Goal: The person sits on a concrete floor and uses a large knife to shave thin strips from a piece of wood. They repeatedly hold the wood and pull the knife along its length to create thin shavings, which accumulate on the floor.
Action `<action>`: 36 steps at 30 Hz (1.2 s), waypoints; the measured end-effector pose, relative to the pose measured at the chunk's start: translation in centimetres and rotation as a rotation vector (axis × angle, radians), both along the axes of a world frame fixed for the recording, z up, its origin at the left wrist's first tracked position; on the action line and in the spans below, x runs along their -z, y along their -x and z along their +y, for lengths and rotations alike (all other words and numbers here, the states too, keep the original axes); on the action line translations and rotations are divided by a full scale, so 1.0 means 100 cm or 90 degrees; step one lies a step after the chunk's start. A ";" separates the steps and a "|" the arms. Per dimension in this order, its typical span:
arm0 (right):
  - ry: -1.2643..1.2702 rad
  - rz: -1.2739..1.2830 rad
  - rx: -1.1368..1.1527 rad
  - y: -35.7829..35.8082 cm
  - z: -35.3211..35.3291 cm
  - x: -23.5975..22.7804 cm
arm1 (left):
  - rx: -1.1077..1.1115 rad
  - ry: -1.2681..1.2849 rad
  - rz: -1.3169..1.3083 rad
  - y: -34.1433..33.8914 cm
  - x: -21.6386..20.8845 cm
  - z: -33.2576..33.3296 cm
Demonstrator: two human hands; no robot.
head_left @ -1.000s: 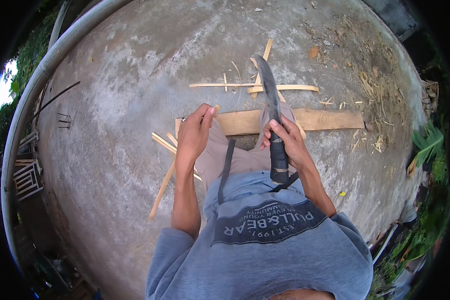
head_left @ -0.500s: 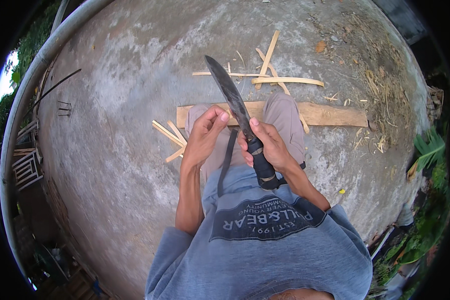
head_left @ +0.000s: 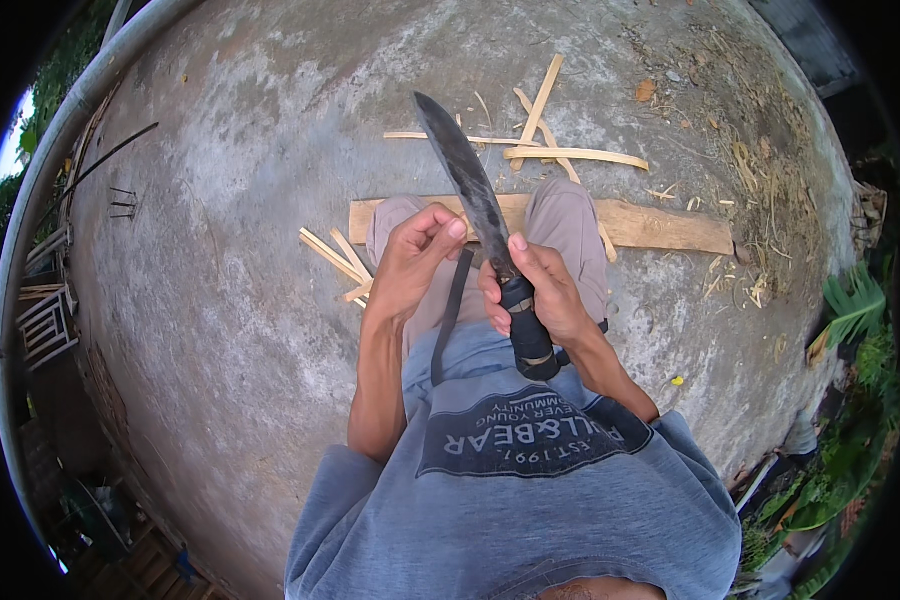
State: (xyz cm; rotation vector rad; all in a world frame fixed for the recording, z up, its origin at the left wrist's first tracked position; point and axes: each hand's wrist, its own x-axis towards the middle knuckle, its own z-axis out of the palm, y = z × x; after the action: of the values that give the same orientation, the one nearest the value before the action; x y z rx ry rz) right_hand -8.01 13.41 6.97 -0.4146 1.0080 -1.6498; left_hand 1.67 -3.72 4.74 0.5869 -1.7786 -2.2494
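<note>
Both hands (head_left: 475, 275) at machete (head_left: 470, 190) base.

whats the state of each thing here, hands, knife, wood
right hand: shut round the black handle of the knife
long dark-bladed knife: held up off the ground, tip pointing away from the person
left hand: fingers curled, thumb by the blade's base
long flat wooden plank: lying flat on the concrete, under the knees
thin pale wood strips: scattered loose beyond the plank
short wood slivers: lying beside the left knee
</note>
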 end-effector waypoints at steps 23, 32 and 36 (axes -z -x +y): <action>-0.035 0.001 0.140 0.005 -0.007 0.015 | -0.246 -0.221 0.142 0.021 0.033 -0.016; -0.070 -0.003 0.183 0.012 -0.004 0.030 | -0.383 0.098 0.147 0.009 -0.048 -0.068; -0.112 -0.034 0.251 0.020 -0.004 0.057 | -0.580 0.087 0.343 -0.024 -0.090 -0.127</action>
State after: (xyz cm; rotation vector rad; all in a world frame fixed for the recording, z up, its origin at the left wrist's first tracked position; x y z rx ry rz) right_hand -10.05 12.97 1.27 -0.0540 1.2400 -1.8881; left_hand 4.09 -16.43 13.69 0.5366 -1.0610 -1.4494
